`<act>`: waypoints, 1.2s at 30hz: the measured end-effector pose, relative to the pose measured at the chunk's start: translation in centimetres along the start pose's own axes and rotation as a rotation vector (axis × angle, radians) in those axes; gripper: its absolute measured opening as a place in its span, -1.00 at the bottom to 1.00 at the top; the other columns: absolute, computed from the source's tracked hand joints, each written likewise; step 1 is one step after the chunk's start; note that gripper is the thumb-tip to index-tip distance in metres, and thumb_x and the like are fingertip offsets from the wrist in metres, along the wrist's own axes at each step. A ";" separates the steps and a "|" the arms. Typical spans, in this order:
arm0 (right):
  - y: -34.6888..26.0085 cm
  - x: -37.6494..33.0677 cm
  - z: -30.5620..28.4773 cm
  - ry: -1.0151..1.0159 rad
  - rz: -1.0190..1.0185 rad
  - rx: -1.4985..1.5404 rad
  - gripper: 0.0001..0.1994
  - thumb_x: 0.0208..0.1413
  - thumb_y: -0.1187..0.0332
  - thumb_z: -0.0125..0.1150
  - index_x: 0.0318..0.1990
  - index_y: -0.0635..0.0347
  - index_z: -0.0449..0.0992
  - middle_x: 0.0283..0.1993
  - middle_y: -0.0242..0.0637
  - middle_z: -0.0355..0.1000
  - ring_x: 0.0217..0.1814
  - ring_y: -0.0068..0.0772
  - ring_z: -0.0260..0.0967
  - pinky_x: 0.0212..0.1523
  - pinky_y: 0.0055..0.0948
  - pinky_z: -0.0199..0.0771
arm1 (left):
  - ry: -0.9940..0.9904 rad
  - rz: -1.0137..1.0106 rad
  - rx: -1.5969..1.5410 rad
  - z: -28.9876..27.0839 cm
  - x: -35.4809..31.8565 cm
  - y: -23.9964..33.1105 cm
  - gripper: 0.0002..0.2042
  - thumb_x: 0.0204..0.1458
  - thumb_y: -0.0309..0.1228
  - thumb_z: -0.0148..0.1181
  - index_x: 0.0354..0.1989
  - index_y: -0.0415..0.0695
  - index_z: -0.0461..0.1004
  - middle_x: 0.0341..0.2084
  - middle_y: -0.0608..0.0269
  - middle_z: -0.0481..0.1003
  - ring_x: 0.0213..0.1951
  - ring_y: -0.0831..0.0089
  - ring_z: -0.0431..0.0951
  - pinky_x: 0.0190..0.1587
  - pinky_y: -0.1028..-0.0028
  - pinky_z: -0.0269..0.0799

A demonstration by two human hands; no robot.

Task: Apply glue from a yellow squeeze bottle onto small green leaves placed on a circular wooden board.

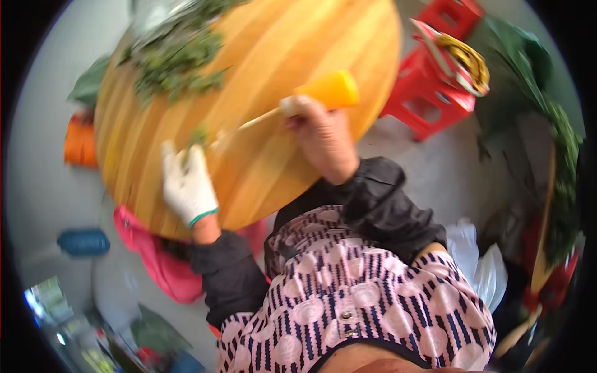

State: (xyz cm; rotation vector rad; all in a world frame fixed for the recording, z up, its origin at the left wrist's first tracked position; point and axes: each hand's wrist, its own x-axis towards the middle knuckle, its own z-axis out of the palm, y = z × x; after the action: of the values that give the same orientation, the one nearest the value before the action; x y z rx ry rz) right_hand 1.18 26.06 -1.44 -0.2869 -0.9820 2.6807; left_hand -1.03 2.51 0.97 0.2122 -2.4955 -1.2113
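My left hand (190, 188), in a white glove with a green cuff, rests low over the round wooden table (267, 177). A small green sprig (199, 136) shows between its fingertips, blurred. My bare right hand (324, 138) is closed round the pale end of a yellow-orange, cone-shaped thing (333, 89) whose kind I cannot make out. From that pale end a thin, whitish strip or stick (258, 119) runs down-left toward the sprig. Blur hides whether it touches it. Beyond my left hand lies a pile of leafy green stems (177, 65).
Clear plastic wrapping (165, 18) covers part of the pile. Red plastic stools (429, 93) stand right of the table, a yellow coil (466, 59) on one. A pink cloth or seat (168, 267) sits below the near left edge. White bags (479, 261) lie right of my lap.
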 end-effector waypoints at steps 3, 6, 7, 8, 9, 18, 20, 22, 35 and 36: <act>-0.5 0.1 -1.0 -0.086 -0.005 0.069 -0.83 0.28 0.33 0.26 -0.10 0.23 0.53 -0.20 -0.25 0.55 -0.25 -0.39 0.46 -0.16 -0.34 0.50 | 0.035 -0.146 -0.348 0.0 -1.3 0.4 -0.48 0.21 -0.55 0.22 0.33 -0.44 0.31 0.32 0.08 0.40 0.04 0.44 0.54 0.10 0.50 0.46; -0.8 -0.2 -0.1 -0.132 0.040 0.109 -0.83 0.29 0.33 0.25 -0.10 0.24 0.54 -0.20 -0.27 0.55 -0.25 -0.41 0.45 -0.14 -0.34 0.50 | 0.110 -0.036 -0.291 -1.9 -1.8 -1.9 -0.48 0.20 -0.60 0.17 0.36 -0.41 0.29 0.37 0.06 0.34 0.15 0.40 0.50 0.13 0.49 0.45; -1.0 -0.3 0.2 -0.128 0.039 0.121 -0.83 0.29 0.33 0.27 -0.11 0.24 0.56 -0.22 -0.28 0.56 -0.26 -0.43 0.46 -0.14 -0.36 0.50 | 0.153 0.174 -0.184 -2.3 -1.7 -2.0 -0.46 0.20 -0.62 0.15 0.39 -0.38 0.27 0.40 0.06 0.31 0.20 0.36 0.48 0.14 0.48 0.45; -0.9 -0.4 0.2 -0.136 0.053 0.125 -0.83 0.29 0.33 0.27 -0.11 0.24 0.56 -0.22 -0.28 0.56 -0.26 -0.43 0.46 -0.14 -0.36 0.50 | 0.164 0.168 -0.173 -2.8 -1.7 -2.0 -0.46 0.20 -0.62 0.15 0.39 -0.38 0.27 0.40 0.06 0.31 0.20 0.36 0.48 0.14 0.48 0.45; -0.9 -0.6 0.2 -0.137 0.053 0.126 -0.83 0.29 0.33 0.27 -0.11 0.24 0.56 -0.20 -0.27 0.56 -0.26 -0.43 0.45 -0.14 -0.36 0.51 | 0.076 0.127 -0.067 -3.3 -1.6 -1.7 -0.42 0.18 -0.64 0.14 0.42 -0.32 0.25 0.41 0.06 0.30 0.22 0.32 0.48 0.15 0.47 0.45; -0.6 0.0 -0.1 -0.176 -0.012 0.083 -0.80 0.28 0.32 0.28 -0.08 0.24 0.54 -0.15 -0.26 0.55 -0.22 -0.39 0.43 -0.12 -0.34 0.50 | -0.107 -0.130 -0.229 -1.2 -2.4 3.0 -0.41 0.15 -0.52 0.27 0.38 -0.28 0.32 -0.11 0.15 0.65 -0.26 0.53 0.58 -0.11 0.48 0.52; -0.7 -0.3 0.0 -0.172 0.008 0.114 -0.80 0.29 0.32 0.28 -0.08 0.24 0.53 -0.16 -0.27 0.54 -0.22 -0.39 0.43 -0.13 -0.34 0.49 | -0.010 0.226 0.072 -0.9 -2.3 2.1 -0.50 0.19 -0.51 0.23 0.32 -0.38 0.37 0.04 0.10 0.61 -0.18 0.55 0.57 -0.09 0.53 0.49; -0.4 -0.3 -0.1 -0.097 0.051 0.129 -0.80 0.29 0.32 0.27 -0.08 0.25 0.53 -0.17 -0.27 0.53 -0.22 -0.39 0.42 -0.13 -0.33 0.49 | 0.084 -0.002 -0.019 -1.6 -3.6 2.9 -0.58 0.23 -0.51 0.19 0.26 -0.37 0.44 0.19 0.03 0.53 -0.05 0.53 0.56 -0.03 0.54 0.47; -1.0 -0.5 0.0 -0.131 0.019 0.115 -0.77 0.30 0.30 0.27 -0.05 0.27 0.51 -0.15 -0.24 0.53 -0.23 -0.38 0.41 -0.11 -0.32 0.50 | 0.123 0.314 -0.129 0.4 0.1 2.4 -0.49 0.12 -0.60 0.21 0.31 -0.13 0.45 -0.11 0.11 0.64 -0.12 0.25 0.61 0.05 0.30 0.50; -1.1 -0.6 0.0 -0.132 0.017 0.108 -0.77 0.30 0.30 0.27 -0.05 0.27 0.51 -0.15 -0.24 0.53 -0.22 -0.38 0.42 -0.10 -0.32 0.50 | 0.127 0.510 -0.005 0.4 0.2 2.9 -0.48 0.10 -0.60 0.23 0.30 -0.13 0.46 -0.13 0.11 0.64 -0.14 0.23 0.60 0.04 0.28 0.50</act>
State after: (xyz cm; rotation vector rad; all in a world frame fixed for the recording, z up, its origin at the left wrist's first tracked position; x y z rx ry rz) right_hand 1.90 26.70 -0.67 -0.0981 -0.8693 2.7861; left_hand -1.26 4.52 3.04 -0.3229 -2.2399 -0.9540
